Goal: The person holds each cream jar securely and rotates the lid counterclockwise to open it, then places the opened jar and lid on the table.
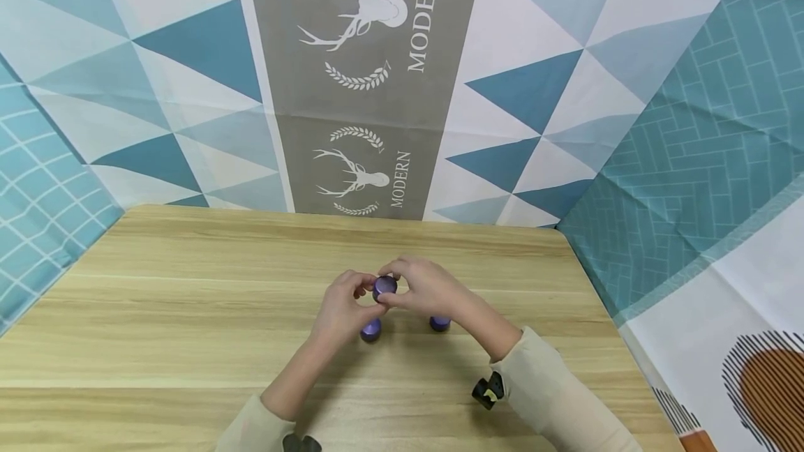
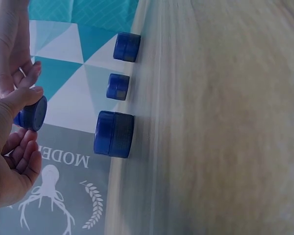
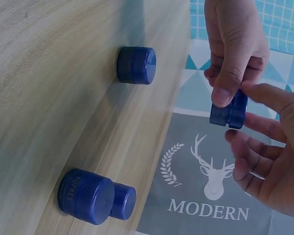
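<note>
Both hands meet above the table around a small blue-purple cream jar (image 1: 385, 288), held in the air. My left hand (image 1: 344, 307) grips the jar's body between thumb and fingers, its thumb flat on the side in the right wrist view. My right hand (image 1: 428, 289) pinches the lid (image 3: 239, 111) by its edge with thumb and fingertips. A thin seam shows between lid and body. Three more lidded jars stand on the table: a larger one (image 3: 85, 196) marked AUPRES, a small one (image 3: 123, 200) beside it, and another (image 3: 136, 65) set apart.
The light wooden table (image 1: 188, 340) runs back to a patterned cloth (image 1: 352, 110) with deer heads and triangles. In the head view, two of the standing jars show below the hands; the third is hidden. A black wrist device (image 1: 488, 390) hangs by the right sleeve.
</note>
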`<action>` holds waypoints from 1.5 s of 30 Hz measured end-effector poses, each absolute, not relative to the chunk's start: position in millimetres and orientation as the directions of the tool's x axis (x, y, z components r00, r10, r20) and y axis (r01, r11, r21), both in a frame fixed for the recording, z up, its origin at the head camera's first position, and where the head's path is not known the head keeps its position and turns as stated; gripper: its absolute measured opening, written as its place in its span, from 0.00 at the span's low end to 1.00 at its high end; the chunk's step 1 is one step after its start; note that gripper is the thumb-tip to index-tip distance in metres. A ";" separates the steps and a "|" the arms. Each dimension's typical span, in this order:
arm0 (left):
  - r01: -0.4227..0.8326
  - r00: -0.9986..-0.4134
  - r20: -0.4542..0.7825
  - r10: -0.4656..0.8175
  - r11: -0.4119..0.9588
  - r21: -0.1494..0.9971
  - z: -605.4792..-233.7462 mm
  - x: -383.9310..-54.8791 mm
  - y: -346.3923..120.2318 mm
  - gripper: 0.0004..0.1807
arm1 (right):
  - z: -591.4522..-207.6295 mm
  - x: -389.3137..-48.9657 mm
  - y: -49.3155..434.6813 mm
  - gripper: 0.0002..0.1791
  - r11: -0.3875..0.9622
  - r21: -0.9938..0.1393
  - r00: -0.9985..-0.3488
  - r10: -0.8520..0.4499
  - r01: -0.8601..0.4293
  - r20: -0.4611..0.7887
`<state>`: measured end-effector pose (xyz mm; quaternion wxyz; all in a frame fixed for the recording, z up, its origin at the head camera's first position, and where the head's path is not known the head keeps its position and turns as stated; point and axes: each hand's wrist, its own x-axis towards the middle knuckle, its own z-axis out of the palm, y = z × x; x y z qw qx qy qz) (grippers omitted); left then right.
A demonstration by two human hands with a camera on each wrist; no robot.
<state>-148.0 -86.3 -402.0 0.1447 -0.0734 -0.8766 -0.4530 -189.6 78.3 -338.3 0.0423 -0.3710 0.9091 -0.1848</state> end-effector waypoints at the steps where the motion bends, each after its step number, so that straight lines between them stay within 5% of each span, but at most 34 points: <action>1: 0.253 -0.950 0.313 -0.003 0.580 0.774 -401.9 -147.9 -86.3 0.18 | -338.3 -189.7 78.0 0.22 0.654 -0.366 -0.718 -0.693 -0.662 0.062; 8: 0.246 -0.952 0.307 -0.005 0.588 0.771 -404.4 -148.2 -86.3 0.18 | -338.8 -190.1 78.4 0.21 0.621 -0.341 -0.672 -0.739 -0.706 0.046; 17: 0.247 -0.951 0.308 -0.008 0.577 0.779 -405.4 -148.1 -87.4 0.18 | -338.4 -188.3 77.2 0.23 0.681 -0.372 -0.746 -0.665 -0.631 0.049; 27: 0.249 -0.950 0.313 -0.013 0.579 0.777 -405.5 -149.6 -86.9 0.18 | -338.2 -189.5 77.1 0.21 0.657 -0.323 -0.701 -0.712 -0.682 0.033; 35: 0.246 -0.949 0.314 -0.013 0.589 0.770 -404.2 -149.2 -87.6 0.17 | -340.2 -189.9 76.9 0.24 0.685 -0.350 -0.744 -0.666 -0.639 0.053; 45: 0.245 -0.950 0.313 -0.016 0.583 0.774 -404.8 -149.6 -87.6 0.18 | -338.0 -190.4 76.8 0.20 0.623 -0.325 -0.676 -0.733 -0.712 0.076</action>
